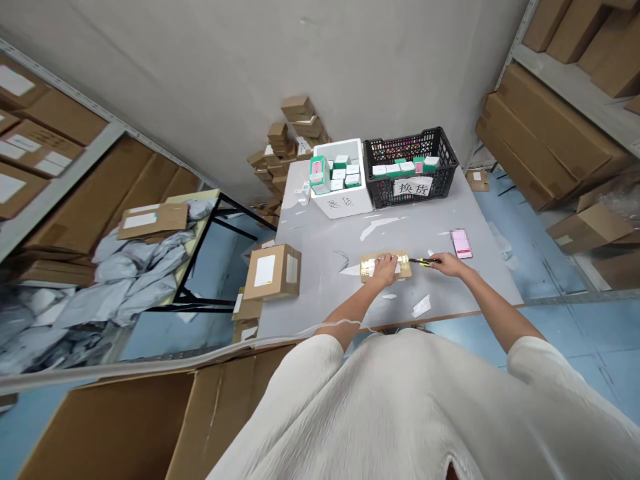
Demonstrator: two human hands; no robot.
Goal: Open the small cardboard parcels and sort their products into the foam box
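A small brown package [404, 271] wrapped in shiny tape lies flat on the grey table [320, 247], near its front edge. On top of it rests my left hand [386, 268], fingers spread across the tape and label. My right hand [447, 264] is closed around the handle of a black and yellow cutter [423, 262]. The cutter's tip reaches the package's right end. To the right of my right hand lies a pink phone-like item [461, 244].
A white foam box [345, 203] and a black crate [407, 200], both holding small green-white boxes, stand at the table's back. A carton [273, 272] sits at the left edge. Paper scraps [421, 306] lie near the front. A pale cable [300, 331] crosses the lower left.
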